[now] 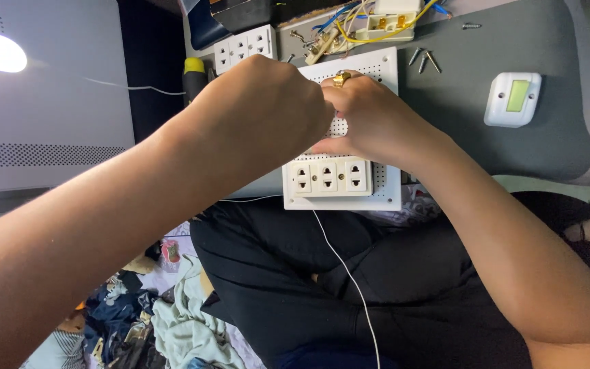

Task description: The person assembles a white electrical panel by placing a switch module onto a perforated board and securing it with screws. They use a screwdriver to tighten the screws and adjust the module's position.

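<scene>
A person seated cross-legged in black trousers (322, 287) works at a grey, rounded-corner table top (513, 130), seen from above. On it lies a white perforated plastic mounting board (387, 179), its near edge reaching over the lap, with a white three-gang socket strip (328, 176) fixed along its lower part. Both hands meet over the middle of the board. The left hand (257, 113) is curled into a loose fist, knuckles up, and hides whatever it holds; whether its fingers pinch anything cannot be told. The right hand (370, 116), wearing a gold ring (341, 79), rests fingers-down on the board, fingertips pressed together against those of the left.

A second white socket plate (244, 48) lies beyond the left hand, next to a yellow-capped black tool handle (194, 72). Further back sits a cream terminal block with yellow and blue wires (377, 24). To the right, well apart, is a small white switch box with a green window (512, 99). Loose silver screws (423, 60) lie near the board's far corner. A thin white cable (349, 273) trails over the lap.

Judged from the pose, fine work like this goes best with the board held flat and steady by one hand, screws within reach.
</scene>
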